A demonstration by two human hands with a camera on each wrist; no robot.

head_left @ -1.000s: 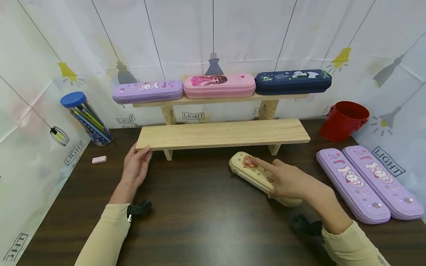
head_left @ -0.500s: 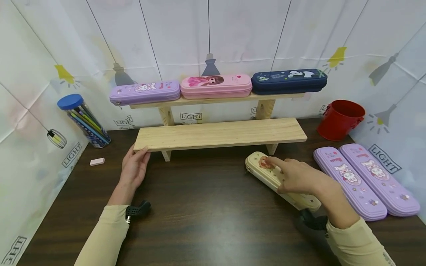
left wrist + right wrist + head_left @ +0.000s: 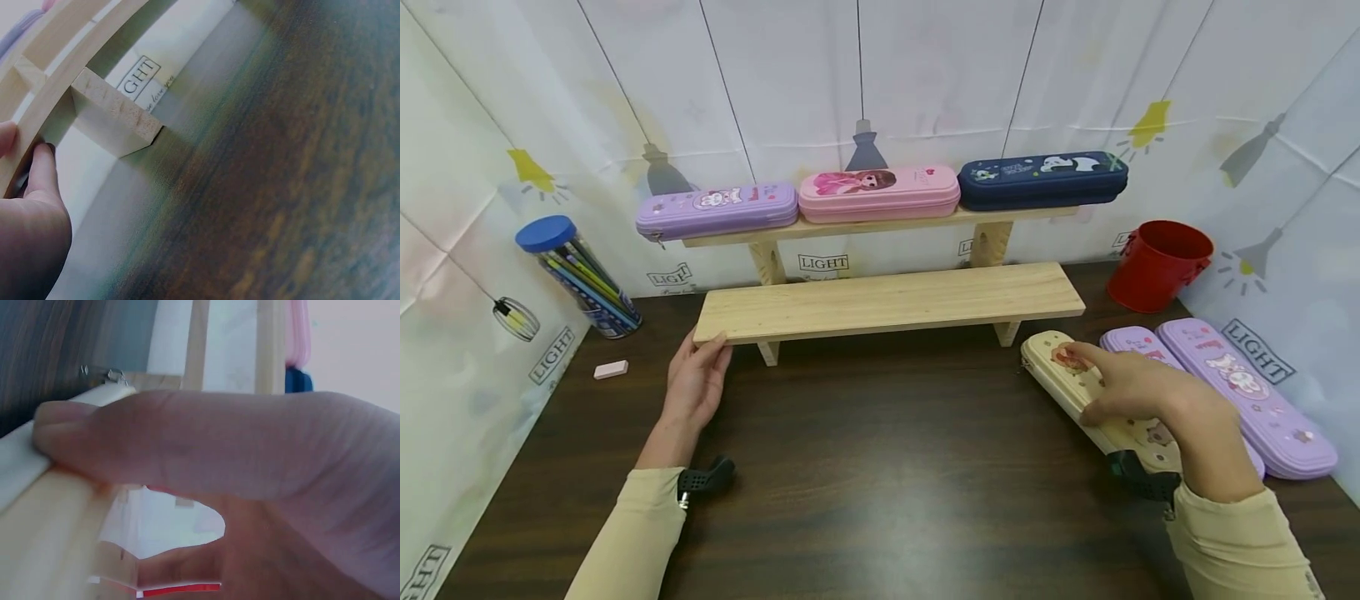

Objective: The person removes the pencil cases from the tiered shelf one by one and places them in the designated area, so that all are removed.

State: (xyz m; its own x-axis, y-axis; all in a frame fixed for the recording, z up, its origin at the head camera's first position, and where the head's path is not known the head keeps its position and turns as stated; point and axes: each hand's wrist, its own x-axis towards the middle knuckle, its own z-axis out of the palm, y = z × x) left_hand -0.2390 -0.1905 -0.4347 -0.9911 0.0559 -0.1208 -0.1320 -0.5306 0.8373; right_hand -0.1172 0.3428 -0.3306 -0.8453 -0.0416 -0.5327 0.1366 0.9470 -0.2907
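Observation:
My left hand [image 3: 694, 385] pinches the left front corner of the lower board of a two-tier wooden shelf [image 3: 887, 304]. In the left wrist view a finger lies under the board's edge, close to a shelf leg [image 3: 115, 112]. On the right, my right hand [image 3: 1157, 392] grips a cream pencil case [image 3: 1060, 379] with printed pictures, thumb on its near side. The case lies slanted beside two purple pencil cases [image 3: 1243, 379] and partly hides the nearer one. Whether it touches the table or that case, I cannot tell. My thumb [image 3: 169, 444] fills much of the right wrist view.
Along the upper board stand a purple case [image 3: 718, 212], a pink case [image 3: 880, 196] and a navy panda case [image 3: 1043, 182]. A red bucket [image 3: 1157, 267] is at the back right. At left are a blue-lidded pencil tub [image 3: 583, 279] and a small pink block [image 3: 611, 370].
My right hand has moved the cream pencil case rightward, from in front of the shelf to beside the purple cases. My left hand keeps its hold on the shelf. The head view has shifted slightly.

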